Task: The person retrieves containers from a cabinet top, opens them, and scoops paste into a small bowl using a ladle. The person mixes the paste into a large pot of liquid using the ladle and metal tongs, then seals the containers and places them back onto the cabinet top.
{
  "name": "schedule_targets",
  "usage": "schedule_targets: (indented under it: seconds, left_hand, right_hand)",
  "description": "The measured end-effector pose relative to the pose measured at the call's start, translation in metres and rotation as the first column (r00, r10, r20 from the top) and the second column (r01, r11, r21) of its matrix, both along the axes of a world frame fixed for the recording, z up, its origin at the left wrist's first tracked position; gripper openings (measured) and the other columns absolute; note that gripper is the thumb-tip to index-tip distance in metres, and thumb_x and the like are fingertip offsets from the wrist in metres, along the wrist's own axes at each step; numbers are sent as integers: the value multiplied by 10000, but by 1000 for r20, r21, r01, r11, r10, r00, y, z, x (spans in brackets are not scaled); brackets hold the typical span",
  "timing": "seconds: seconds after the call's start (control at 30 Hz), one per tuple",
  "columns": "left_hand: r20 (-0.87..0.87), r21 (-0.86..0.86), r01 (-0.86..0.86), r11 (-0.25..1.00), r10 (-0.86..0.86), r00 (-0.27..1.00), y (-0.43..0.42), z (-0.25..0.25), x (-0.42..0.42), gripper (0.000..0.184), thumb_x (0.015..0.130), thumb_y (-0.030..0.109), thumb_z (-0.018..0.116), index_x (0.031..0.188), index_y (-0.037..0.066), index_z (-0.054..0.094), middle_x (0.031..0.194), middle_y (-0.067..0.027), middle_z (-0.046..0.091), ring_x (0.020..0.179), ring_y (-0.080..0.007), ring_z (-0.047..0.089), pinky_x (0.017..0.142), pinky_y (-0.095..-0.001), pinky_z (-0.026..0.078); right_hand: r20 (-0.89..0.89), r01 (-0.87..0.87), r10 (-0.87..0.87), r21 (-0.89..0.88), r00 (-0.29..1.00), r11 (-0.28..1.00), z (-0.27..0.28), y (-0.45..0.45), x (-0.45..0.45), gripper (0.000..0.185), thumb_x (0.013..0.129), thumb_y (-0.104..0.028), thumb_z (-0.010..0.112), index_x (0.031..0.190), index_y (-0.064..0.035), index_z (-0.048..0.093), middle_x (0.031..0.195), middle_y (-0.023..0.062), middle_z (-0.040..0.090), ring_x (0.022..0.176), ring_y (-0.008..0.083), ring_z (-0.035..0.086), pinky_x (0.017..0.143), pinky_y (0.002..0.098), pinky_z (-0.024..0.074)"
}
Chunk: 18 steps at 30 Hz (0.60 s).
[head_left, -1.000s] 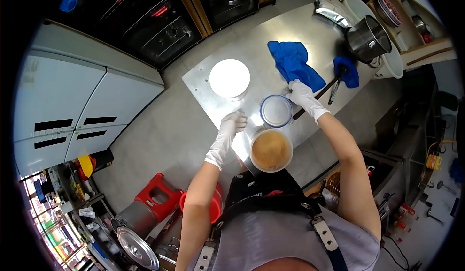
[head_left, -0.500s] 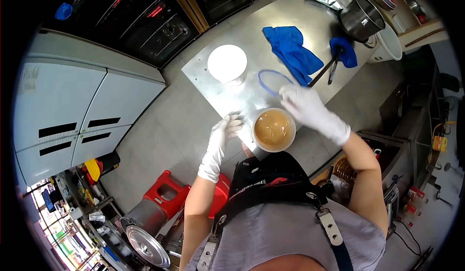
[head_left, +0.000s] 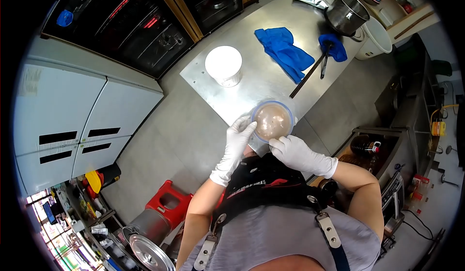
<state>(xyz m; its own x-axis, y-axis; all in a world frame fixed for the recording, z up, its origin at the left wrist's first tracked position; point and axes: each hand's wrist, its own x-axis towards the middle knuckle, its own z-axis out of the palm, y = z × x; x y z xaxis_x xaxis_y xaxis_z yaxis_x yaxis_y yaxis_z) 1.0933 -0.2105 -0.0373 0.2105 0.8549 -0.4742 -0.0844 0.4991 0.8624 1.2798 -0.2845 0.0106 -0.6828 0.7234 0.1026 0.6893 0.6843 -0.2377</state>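
A round tub (head_left: 260,139) of brown contents stands at the near corner of the steel table. Over its mouth lies a clear lid (head_left: 272,118) with a blue rim; whether it is fully seated I cannot tell. My left hand (head_left: 238,134), in a white glove, grips the tub's left side with the thumb on the lid's rim. On the near right edge, my gloved right hand (head_left: 293,151) has its fingers closed on the lid's rim. Farther back on the table is a white tub (head_left: 224,65).
The steel table (head_left: 242,38) holds a blue cloth (head_left: 285,53), chopsticks (head_left: 308,77), a pen-like black item (head_left: 324,67) on a small blue cloth (head_left: 339,48), and a dark metal pot (head_left: 346,14). A red stool (head_left: 169,201) stands lower left, beside the refrigerator (head_left: 97,111).
The blue-rimmed lid has come down from above the table onto the tub, carried by my right hand. My left hand has moved right, from beside the tub onto its rim.
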Motion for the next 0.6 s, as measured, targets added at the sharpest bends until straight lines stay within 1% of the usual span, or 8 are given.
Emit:
schedule_targets:
  seconds: [0.07, 0.17, 0.23, 0.3, 0.37, 0.43, 0.47, 0.6]
  left_hand:
    - [-12, -12, 0, 1000, 0, 1000, 0, -5, 1, 342, 822, 66, 671, 1139, -24, 576, 963, -83, 641, 817, -103, 583, 722, -218, 481]
    - [-61, 39, 26, 999, -23, 998, -2, -2, 1, 421, 796, 61, 693, 1171, -43, 530, 1083, -127, 593, 911, -154, 578, 759, -245, 484]
    - [-187, 156, 6, 988, 24, 982, -6, 6, 6, 475, 789, 66, 688, 1210, -45, 498, 1130, -166, 567, 971, -211, 578, 817, -293, 479]
    - [-551, 561, 177, 808, 206, 808, -11, 14, 7, 541, 785, 80, 678, 1259, -46, 448, 1148, -207, 542, 1020, -281, 557, 890, -347, 440]
    - [-664, 679, 382, 626, 303, 683, -18, 18, 7, 596, 811, 105, 630, 1324, -49, 368, 1204, -276, 493, 1120, -386, 491, 989, -425, 356]
    - [-653, 635, 392, 665, 191, 733, -26, 5, 8, 562, 826, 90, 615, 1323, -38, 387, 1184, -259, 510, 1075, -364, 520, 961, -404, 391]
    - [-643, 611, 399, 684, 134, 754, -29, -1, 9, 545, 833, 83, 608, 1322, -33, 396, 1174, -250, 518, 1053, -353, 535, 947, -393, 408]
    - [-438, 412, 248, 877, -48, 898, -33, -11, 12, 558, 863, 70, 565, 1357, -42, 331, 1241, -258, 481, 1044, -312, 564, 911, -380, 450]
  right_hand:
    - [-65, 2, -4, -45, 998, 999, 5, 0, 2, 210, 712, -177, 649, 862, -52, 570, 975, 67, 554, 757, 200, 552, 621, 308, 460]
    - [-319, 289, -245, 101, 916, 952, 15, 3, 5, 170, 714, -170, 656, 831, -73, 578, 946, 65, 575, 814, 196, 561, 650, 313, 455]
    - [-363, 532, -474, 74, 802, 843, 11, 6, 10, 445, 721, -182, 682, 1089, 13, 523, 1132, 188, 519, 1019, 314, 516, 828, 384, 430]
    - [-394, 700, -691, -149, 606, 699, -1, 7, 11, 710, 781, -203, 647, 1311, 113, 296, 1286, 314, 372, 1212, 434, 368, 1021, 439, 310]
    - [-442, 686, -759, -351, 478, 637, -18, 5, 3, 726, 808, -207, 625, 1331, 126, 248, 1327, 319, 338, 1258, 429, 329, 1050, 422, 283]
    - [-451, 579, -829, -597, 331, 556, -26, 1, -11, 742, 842, -207, 592, 1357, 136, 181, 1380, 321, 279, 1307, 414, 284, 1079, 390, 250]
    - [-442, 652, -823, -513, 356, 558, -32, 0, -18, 716, 860, -178, 586, 1378, 106, 181, 1398, 284, 295, 1315, 344, 307, 1078, 366, 253]
    - [-452, 469, -890, -775, 58, 424, -37, 2, -22, 693, 875, -198, 584, 1376, 102, 211, 1385, 260, 341, 1301, 308, 340, 1077, 352, 254]
